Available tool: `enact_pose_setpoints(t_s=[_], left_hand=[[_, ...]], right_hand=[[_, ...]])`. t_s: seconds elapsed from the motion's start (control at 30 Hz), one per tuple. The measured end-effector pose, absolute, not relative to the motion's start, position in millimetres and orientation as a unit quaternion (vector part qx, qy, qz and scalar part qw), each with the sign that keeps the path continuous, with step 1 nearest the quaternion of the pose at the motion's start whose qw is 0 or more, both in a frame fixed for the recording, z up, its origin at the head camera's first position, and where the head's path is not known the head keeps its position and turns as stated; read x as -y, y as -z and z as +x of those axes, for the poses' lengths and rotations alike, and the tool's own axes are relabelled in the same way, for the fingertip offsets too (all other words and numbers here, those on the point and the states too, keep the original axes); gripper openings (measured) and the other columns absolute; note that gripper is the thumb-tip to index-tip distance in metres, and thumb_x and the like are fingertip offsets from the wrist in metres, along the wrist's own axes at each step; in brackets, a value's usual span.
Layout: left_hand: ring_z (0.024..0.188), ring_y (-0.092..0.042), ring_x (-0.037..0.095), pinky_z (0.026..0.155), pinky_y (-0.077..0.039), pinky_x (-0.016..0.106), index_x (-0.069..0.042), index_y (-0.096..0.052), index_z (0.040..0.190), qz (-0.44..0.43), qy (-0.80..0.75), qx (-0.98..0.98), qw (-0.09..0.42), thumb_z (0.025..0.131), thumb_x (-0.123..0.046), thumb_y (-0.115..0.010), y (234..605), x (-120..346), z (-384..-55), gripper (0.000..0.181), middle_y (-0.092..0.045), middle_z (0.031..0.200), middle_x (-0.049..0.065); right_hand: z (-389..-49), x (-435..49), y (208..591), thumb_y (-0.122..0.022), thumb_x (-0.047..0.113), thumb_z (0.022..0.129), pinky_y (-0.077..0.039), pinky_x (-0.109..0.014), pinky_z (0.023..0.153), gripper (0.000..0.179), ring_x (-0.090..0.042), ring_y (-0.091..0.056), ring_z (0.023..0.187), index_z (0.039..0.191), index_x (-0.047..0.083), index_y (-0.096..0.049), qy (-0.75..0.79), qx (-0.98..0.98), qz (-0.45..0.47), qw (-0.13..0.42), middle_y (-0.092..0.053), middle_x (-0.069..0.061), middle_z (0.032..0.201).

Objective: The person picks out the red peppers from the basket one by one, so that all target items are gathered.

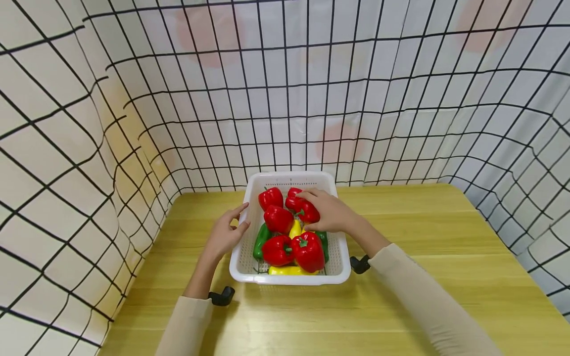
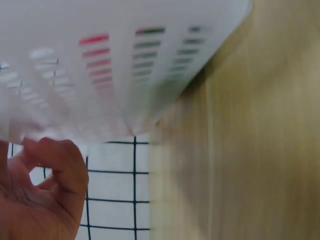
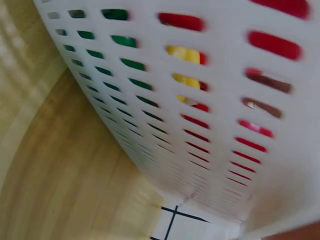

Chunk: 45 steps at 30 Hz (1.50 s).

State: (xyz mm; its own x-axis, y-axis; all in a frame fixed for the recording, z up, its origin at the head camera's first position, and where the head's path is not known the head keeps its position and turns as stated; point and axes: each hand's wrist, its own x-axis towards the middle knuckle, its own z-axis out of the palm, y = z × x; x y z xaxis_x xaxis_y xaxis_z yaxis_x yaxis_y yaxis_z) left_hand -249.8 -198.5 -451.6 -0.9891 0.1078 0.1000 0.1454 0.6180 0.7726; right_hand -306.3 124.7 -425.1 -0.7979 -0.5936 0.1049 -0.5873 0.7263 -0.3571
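A white plastic basket (image 1: pixel 289 279) with slotted walls holds several red bell peppers (image 1: pixel 278 219), green peppers (image 1: pixel 261 241) and yellow peppers (image 1: pixel 285 270). My right hand (image 1: pixel 331 212) reaches over the right rim, its fingers and thumb curled round a red bell pepper (image 1: pixel 308 212) near the back right. In the right wrist view the basket wall (image 3: pixel 220 65) hides most of that hand. My left hand (image 1: pixel 224 232) is at the left rim, fingers and thumb loosely bent and apart. The left wrist view shows this hand (image 2: pixel 50 195) against the basket's outer side (image 2: pixel 120 80), holding nothing.
The basket stands on a wooden table (image 1: pixel 401 296), near its back edge. White walls with a black grid (image 1: pixel 285 99) rise behind and on both sides. Black wrist camera mounts (image 1: pixel 221 296) sit by each forearm.
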Motion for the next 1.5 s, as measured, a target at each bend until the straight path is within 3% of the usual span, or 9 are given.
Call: enact_pose_setpoints(t_s=[0.13, 0.37, 0.53, 0.7, 0.93, 1.13, 1.3, 1.5], left_hand=[[0.101, -0.068, 0.032, 0.072, -0.065, 0.036, -0.023, -0.047, 0.156, -0.064, 0.442, 0.895, 0.020, 0.103, -0.026, -0.060, 452.4, 193.9, -249.1, 0.055, -0.060, 0.122, 0.018], [0.091, -0.070, 0.030, 0.067, -0.065, 0.036, -0.028, -0.047, 0.156, -0.016, 0.478, 0.878, 0.009, 0.104, -0.027, -0.057, 451.9, 185.0, -246.0, 0.053, -0.062, 0.127, 0.021], [0.097, -0.069, 0.032, 0.069, -0.066, 0.039, -0.028, -0.048, 0.156, 0.001, 0.488, 0.873, 0.027, 0.106, -0.025, -0.053, 456.2, 179.6, -242.9, 0.050, -0.064, 0.135, 0.019], [0.099, -0.068, 0.032, 0.073, -0.066, 0.039, -0.030, -0.050, 0.154, 0.011, 0.500, 0.865, 0.037, 0.107, -0.027, -0.053, 459.0, 178.8, -240.6, 0.048, -0.066, 0.132, 0.018], [0.104, -0.068, 0.033, 0.074, -0.066, 0.040, -0.034, -0.047, 0.155, 0.018, 0.524, 0.851, 0.023, 0.108, -0.030, -0.051, 459.9, 180.4, -240.3, 0.047, -0.063, 0.139, 0.017], [0.112, -0.066, 0.034, 0.079, -0.066, 0.043, -0.033, -0.045, 0.156, 0.012, 0.526, 0.850, 0.016, 0.109, -0.030, -0.049, 460.4, 180.1, -240.9, 0.048, -0.059, 0.144, 0.018], [0.113, -0.066, 0.035, 0.082, -0.065, 0.045, -0.032, -0.045, 0.157, 0.004, 0.527, 0.850, 0.018, 0.109, -0.029, -0.049, 460.3, 180.0, -240.2, 0.048, -0.059, 0.145, 0.018], [0.114, -0.065, 0.036, 0.082, -0.065, 0.046, -0.031, -0.045, 0.157, 0.001, 0.530, 0.848, 0.019, 0.110, -0.031, -0.048, 459.3, 179.9, -239.3, 0.048, -0.059, 0.145, 0.018]], right_hand=[[-307.2, -124.0, 431.9, -0.090, 0.032, 0.077, -0.049, -0.061, 0.110, 0.086, -0.033, -0.044, 0.143, 0.152, 0.021, -0.050, 0.175, -0.936, -0.304, 0.002, -0.044, -0.009, 0.159], [-307.3, -122.3, 439.0, -0.090, 0.028, 0.078, -0.051, -0.060, 0.107, 0.080, -0.034, -0.045, 0.140, 0.149, 0.021, -0.053, 0.185, -0.939, -0.291, -0.004, -0.048, -0.010, 0.155], [-308.0, -121.5, 440.2, -0.089, 0.030, 0.079, -0.056, -0.056, 0.103, 0.080, -0.032, -0.048, 0.138, 0.149, 0.020, -0.052, 0.212, -0.935, -0.284, 0.006, -0.048, -0.010, 0.155], [-308.0, -122.8, 438.2, -0.089, 0.034, 0.076, -0.060, -0.053, 0.096, 0.080, -0.031, -0.054, 0.132, 0.147, 0.017, -0.054, 0.249, -0.928, -0.278, 0.012, -0.053, -0.011, 0.150], [-306.0, -126.6, 436.3, -0.090, 0.033, 0.075, -0.062, -0.051, 0.093, 0.078, -0.027, -0.063, 0.122, 0.142, 0.015, -0.055, 0.337, -0.901, -0.272, -0.005, -0.063, -0.004, 0.139], [-299.2, -132.4, 432.0, -0.090, 0.032, 0.077, -0.059, -0.052, 0.100, 0.072, -0.026, -0.063, 0.122, 0.140, 0.021, -0.058, 0.392, -0.883, -0.256, -0.010, -0.064, -0.001, 0.137], [-296.1, -141.0, 425.2, -0.088, 0.034, 0.079, -0.053, -0.057, 0.106, 0.073, -0.028, -0.061, 0.125, 0.144, 0.019, -0.056, 0.414, -0.872, -0.259, -0.020, -0.062, -0.004, 0.141], [-293.8, -153.6, 415.3, -0.089, 0.033, 0.079, -0.054, -0.057, 0.105, 0.075, -0.028, -0.058, 0.127, 0.144, 0.016, -0.056, 0.437, -0.860, -0.261, -0.032, -0.058, -0.006, 0.144]])
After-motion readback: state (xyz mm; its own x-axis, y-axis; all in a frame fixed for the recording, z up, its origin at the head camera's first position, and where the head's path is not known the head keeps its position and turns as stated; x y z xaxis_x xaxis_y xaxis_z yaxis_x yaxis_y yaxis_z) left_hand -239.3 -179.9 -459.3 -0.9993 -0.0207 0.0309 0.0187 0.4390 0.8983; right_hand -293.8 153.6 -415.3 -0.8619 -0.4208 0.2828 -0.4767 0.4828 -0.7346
